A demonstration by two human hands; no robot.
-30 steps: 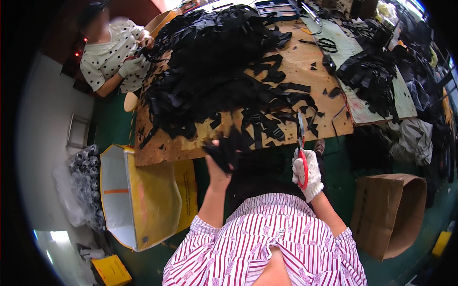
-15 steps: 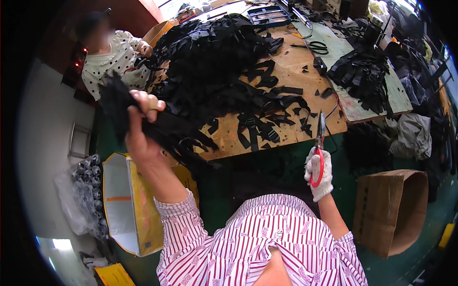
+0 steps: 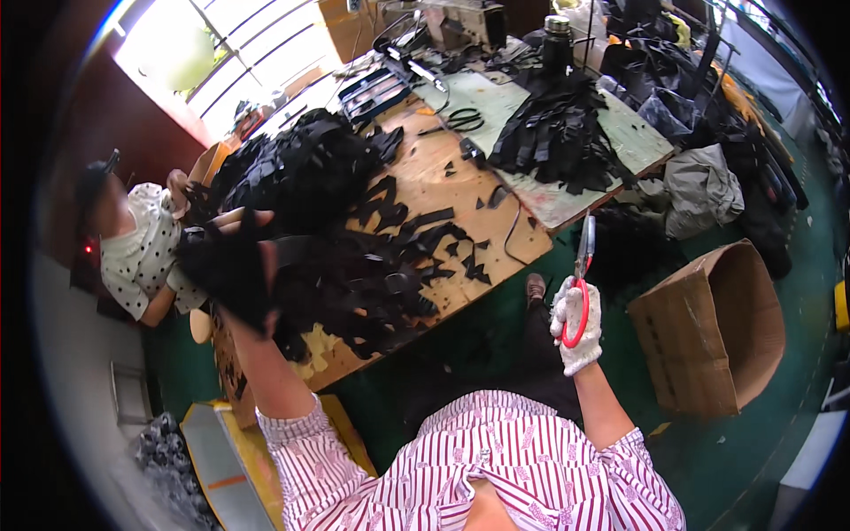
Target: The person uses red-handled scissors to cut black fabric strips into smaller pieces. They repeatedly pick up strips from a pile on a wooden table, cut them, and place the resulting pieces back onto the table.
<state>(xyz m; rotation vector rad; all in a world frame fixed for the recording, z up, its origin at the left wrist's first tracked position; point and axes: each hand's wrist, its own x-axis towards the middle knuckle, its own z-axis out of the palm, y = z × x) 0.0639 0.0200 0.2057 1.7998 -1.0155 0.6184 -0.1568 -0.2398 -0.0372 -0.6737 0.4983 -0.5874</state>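
Observation:
My left hand [image 3: 266,301], bare and blurred, is closed on a bundle of black fabric straps [image 3: 225,270] at the table's left side. The bundle hides most of its fingers. Behind and beside it spreads a large heap of black straps [image 3: 297,173]; loose strips and a few buckle-like pieces lie at its near edge. In a white knit glove, my right hand [image 3: 577,329] grips red-handled scissors [image 3: 580,296] away from the table edge. Their blades point up and look closed together, with no strap between them.
Across the wooden table [image 3: 425,173] a person [image 3: 146,248] in a dotted top sits at the left. Black-handled scissors [image 3: 464,119] and a flask [image 3: 557,44] lie farther back. A cardboard box [image 3: 677,332] stands on the floor at right, a yellow bin [image 3: 257,460] at lower left.
The view has turned, so the table now sits farther left and slanted. My left hand still holds the bundle, now nearer the other person. The right hand keeps the scissors upright.

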